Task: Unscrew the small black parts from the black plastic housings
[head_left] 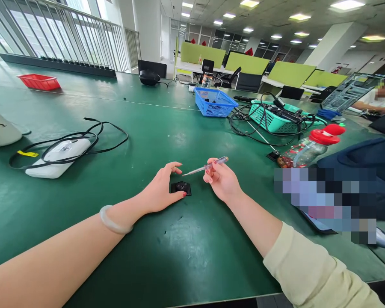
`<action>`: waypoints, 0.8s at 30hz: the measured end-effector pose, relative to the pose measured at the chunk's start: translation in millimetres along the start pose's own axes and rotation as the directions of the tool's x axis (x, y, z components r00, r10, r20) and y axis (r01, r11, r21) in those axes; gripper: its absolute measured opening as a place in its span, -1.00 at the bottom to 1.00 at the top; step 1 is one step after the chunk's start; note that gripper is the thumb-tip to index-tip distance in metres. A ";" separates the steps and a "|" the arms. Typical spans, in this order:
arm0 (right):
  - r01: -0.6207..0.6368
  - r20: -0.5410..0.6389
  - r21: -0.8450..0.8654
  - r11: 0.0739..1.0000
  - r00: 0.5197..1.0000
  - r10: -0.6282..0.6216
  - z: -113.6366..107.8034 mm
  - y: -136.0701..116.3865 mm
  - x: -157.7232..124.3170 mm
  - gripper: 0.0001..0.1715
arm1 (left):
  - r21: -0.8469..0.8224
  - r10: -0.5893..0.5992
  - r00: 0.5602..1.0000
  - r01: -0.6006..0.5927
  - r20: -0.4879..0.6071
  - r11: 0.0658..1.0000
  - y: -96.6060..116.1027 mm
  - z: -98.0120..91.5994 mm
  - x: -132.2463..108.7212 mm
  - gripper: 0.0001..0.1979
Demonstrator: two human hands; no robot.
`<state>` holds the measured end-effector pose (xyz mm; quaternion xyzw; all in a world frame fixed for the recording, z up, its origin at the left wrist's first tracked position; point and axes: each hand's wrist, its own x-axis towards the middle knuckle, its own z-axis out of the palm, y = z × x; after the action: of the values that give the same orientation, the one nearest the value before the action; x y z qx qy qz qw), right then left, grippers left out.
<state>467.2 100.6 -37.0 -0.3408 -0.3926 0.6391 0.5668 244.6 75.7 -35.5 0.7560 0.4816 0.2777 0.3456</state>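
A small screwdriver with a clear handle [208, 166] is gripped in my right hand [223, 179], its thin shaft pointing left. The tip hovers just above a small black part [181, 186] that lies on the green table [147, 265]. My left hand [162, 188] curves around the left side of this part. Its thumb reaches the part's front edge, while the index finger is raised apart behind it. Small round details show on top of the part, too fine to make out.
At left lies a white device [59, 160] with a black strap. Farther back stand a red tray [39, 81], a blue basket [214, 102] and a teal basket [269, 117] with cables. On the right are a red-lidded bottle [308, 147] and a dark bag [359, 167]. Another person [372, 100] sits far right.
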 end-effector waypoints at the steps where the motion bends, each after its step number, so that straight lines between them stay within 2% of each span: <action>1: 0.003 0.001 -0.027 1.000 1.000 -0.003 1.3 0.5 -1.9 -0.70 | 0.005 0.004 1.000 -0.004 0.003 1.000 0.2 -0.4 -0.6 -0.30; 6: 0.113 -0.011 -0.157 0.981 0.993 -0.116 7.8 3.1 -11.5 -0.63 | 0.119 0.040 0.999 -0.040 0.006 0.992 -0.6 2.3 -3.8 -0.51; 9: 0.217 -0.036 -0.244 0.945 0.972 -0.232 8.8 3.0 -15.1 -0.61 | 0.166 0.079 0.997 -0.077 -0.001 0.983 -2.3 4.2 -3.9 -0.58; 12: 0.267 -0.047 -0.281 0.922 0.956 -0.291 7.8 1.0 -16.7 -0.63 | 0.204 0.106 0.994 -0.108 0.021 0.973 -3.1 4.1 -3.1 -0.68; 16: 0.295 -0.060 -0.290 0.910 0.944 -0.325 6.4 -1.6 -16.6 -0.64 | 0.220 0.113 0.993 -0.118 0.036 0.968 -2.0 2.4 -2.7 -0.71; 24: 0.298 0.014 -0.329 0.896 0.950 -0.311 8.2 -2.2 -17.3 -0.62 | 0.208 0.100 0.994 -0.108 0.050 0.972 -3.1 0.6 -1.5 -0.68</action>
<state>463.1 82.6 -31.5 -0.3768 -0.5303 0.4617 0.6030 242.9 75.1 -38.4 0.8177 0.4612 0.2281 0.2582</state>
